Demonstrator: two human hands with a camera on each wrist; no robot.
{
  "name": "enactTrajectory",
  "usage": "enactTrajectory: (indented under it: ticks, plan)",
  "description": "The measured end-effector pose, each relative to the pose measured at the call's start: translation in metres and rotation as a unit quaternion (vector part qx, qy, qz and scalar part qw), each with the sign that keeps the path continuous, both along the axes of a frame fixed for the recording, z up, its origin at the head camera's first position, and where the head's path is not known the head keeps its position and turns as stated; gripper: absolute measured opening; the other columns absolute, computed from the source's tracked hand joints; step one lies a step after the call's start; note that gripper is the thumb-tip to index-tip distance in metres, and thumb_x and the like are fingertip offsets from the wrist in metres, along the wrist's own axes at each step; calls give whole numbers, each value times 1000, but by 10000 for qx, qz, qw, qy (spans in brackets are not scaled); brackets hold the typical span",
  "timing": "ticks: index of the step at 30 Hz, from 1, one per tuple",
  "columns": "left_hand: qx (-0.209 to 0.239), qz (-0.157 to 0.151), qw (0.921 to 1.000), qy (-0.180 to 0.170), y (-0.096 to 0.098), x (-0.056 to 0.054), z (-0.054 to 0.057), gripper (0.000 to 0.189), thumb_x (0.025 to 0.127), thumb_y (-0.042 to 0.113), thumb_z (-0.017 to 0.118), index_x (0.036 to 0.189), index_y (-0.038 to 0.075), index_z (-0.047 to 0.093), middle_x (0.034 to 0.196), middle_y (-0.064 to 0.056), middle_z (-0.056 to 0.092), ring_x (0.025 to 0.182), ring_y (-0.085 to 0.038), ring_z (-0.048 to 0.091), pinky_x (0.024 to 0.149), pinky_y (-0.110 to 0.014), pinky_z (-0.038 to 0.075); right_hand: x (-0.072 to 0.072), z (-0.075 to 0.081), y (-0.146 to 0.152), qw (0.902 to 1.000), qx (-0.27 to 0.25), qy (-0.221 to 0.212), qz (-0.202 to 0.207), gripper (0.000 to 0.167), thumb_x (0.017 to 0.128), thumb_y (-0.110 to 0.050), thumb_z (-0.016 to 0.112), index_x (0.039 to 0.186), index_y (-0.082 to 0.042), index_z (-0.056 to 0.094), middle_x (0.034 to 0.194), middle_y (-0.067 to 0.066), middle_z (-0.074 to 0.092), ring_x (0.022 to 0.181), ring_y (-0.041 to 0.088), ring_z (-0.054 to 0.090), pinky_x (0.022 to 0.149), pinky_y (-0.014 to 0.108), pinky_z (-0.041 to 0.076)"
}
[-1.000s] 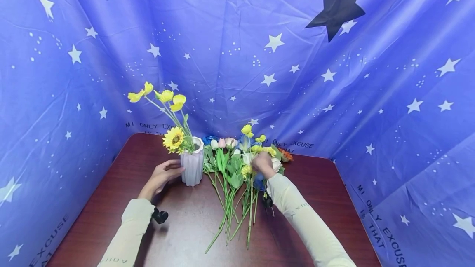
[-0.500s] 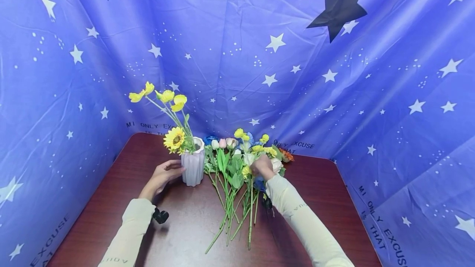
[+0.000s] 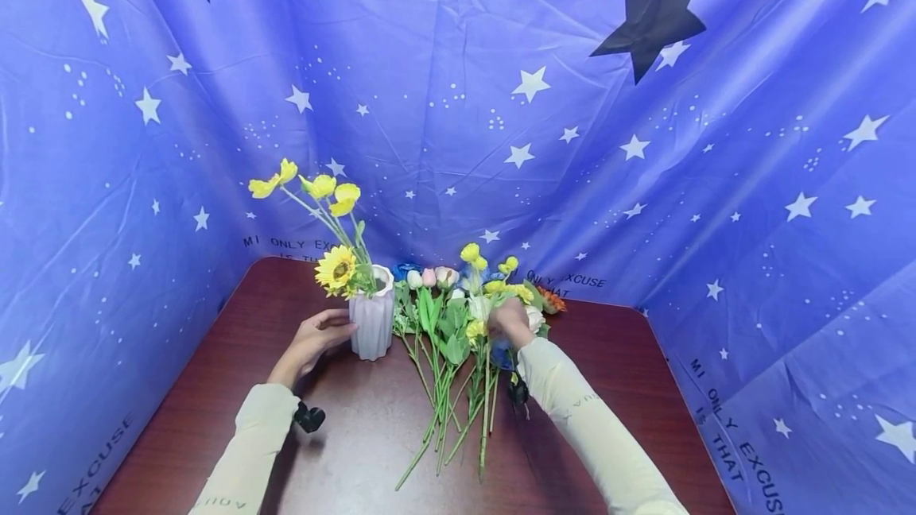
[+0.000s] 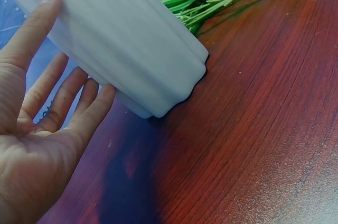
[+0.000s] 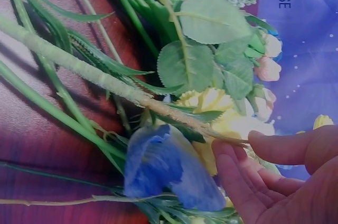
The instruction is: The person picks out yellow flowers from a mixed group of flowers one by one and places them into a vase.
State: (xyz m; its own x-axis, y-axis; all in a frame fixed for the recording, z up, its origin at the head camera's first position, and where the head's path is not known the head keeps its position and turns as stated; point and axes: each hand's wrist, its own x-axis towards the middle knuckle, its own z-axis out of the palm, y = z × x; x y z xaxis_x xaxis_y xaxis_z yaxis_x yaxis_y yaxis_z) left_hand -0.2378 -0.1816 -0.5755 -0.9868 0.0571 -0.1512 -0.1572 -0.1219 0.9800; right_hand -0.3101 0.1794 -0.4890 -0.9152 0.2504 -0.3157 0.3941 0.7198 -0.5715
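A pale lilac fluted vase (image 3: 372,330) stands upright on the table, holding a sunflower (image 3: 335,269) and tall yellow poppy-like flowers (image 3: 345,199) that lean left. My left hand (image 3: 315,342) rests at the vase's left side; in the left wrist view its straight, spread fingers (image 4: 95,109) touch the wall. Over the pile of flowers, my right hand (image 3: 510,319) pinches the thin upper stem (image 5: 185,117) of a yellow flower (image 3: 471,254) between thumb and fingers. The thick lower stem hangs toward the table's front. A blue flower (image 5: 169,166) lies just below the pinched stem.
Several loose flowers lie right of the vase, among them a pink tulip (image 3: 428,276), white blooms and an orange flower (image 3: 551,299), with green stems (image 3: 429,427) pointing forward. A blue star-printed cloth (image 3: 458,125) surrounds the dark red table (image 3: 343,451).
The yellow flower heads above my right hand swing slightly left, then part of the way back right. My left hand and the vase stay in place.
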Motion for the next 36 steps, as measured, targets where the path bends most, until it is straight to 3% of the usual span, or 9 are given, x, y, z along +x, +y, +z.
enactTrajectory:
  ticks: [5, 9, 14, 19, 22, 26, 28, 36]
  plan:
    - [-28, -26, 10000, 26, -1, 0, -1, 59, 93, 13, 75, 142, -8, 48, 114, 1, 66, 99, -5, 68, 94, -29, 58, 0, 6, -1, 9997, -198, -8, -112, 9, 80, 1, 78, 84, 5, 71, 61, 13, 69, 55, 25, 69, 66, 41, 64]
    - [-9, -59, 10000, 66, -1, 0, -2, 58, 93, 13, 75, 141, -7, 49, 116, 0, 66, 100, -5, 68, 94, -29, 58, -2, 7, -3, 9992, -342, 28, -212, 12, 80, 4, 76, 87, 5, 67, 64, 11, 63, 48, 19, 61, 63, 38, 63]
    - [10, -70, 9999, 89, -1, 1, -1, 58, 94, 13, 74, 142, -8, 48, 115, 0, 66, 100, -4, 68, 94, -27, 58, -3, 7, -5, 9928, -1104, -4, -460, 21, 78, 10, 71, 93, 5, 58, 60, 6, 56, 47, 17, 58, 53, 31, 58]
    - [50, -27, 10000, 34, -1, 1, -1, 59, 94, 10, 73, 143, -9, 46, 114, 0, 65, 99, -4, 68, 94, -26, 57, 0, 8, -6, 9814, -1853, -170, -465, 23, 79, 15, 64, 99, 6, 55, 65, 9, 61, 52, 18, 60, 58, 33, 61]
    - [68, 3, 10000, -2, -1, 1, -1, 59, 94, 10, 73, 143, -8, 47, 114, 0, 66, 99, -4, 68, 94, -27, 58, 1, 9, -7, 9758, -2143, -154, -413, 20, 78, 18, 59, 87, 1, 53, 64, 7, 56, 50, 16, 54, 55, 31, 56]
    - [17, -2, 10000, -8, 0, 0, -1, 58, 94, 11, 74, 142, -7, 48, 114, 1, 65, 100, -4, 68, 94, -27, 58, 1, 9, -9, 9743, -2235, -61, -271, 32, 77, 18, 53, 70, -10, 41, 59, 1, 45, 49, 14, 47, 50, 26, 47]
    - [-5, 7, 10000, -8, 0, 0, -1, 58, 93, 11, 74, 142, -7, 48, 114, 1, 65, 100, -4, 68, 94, -27, 58, 1, 10, -11, 9735, -2272, 0, -251, 35, 79, 18, 53, 66, -12, 39, 61, 2, 47, 51, 15, 50, 50, 27, 52]
    - [-31, 7, 10000, -67, 0, -1, 1, 59, 95, 10, 72, 144, -7, 46, 117, -1, 65, 99, -3, 67, 98, -30, 57, 3, 15, -14, 9594, -2773, 71, -504, 18, 86, 18, 55, 84, 0, 57, 75, 7, 58, 57, 19, 59, 64, 34, 61]
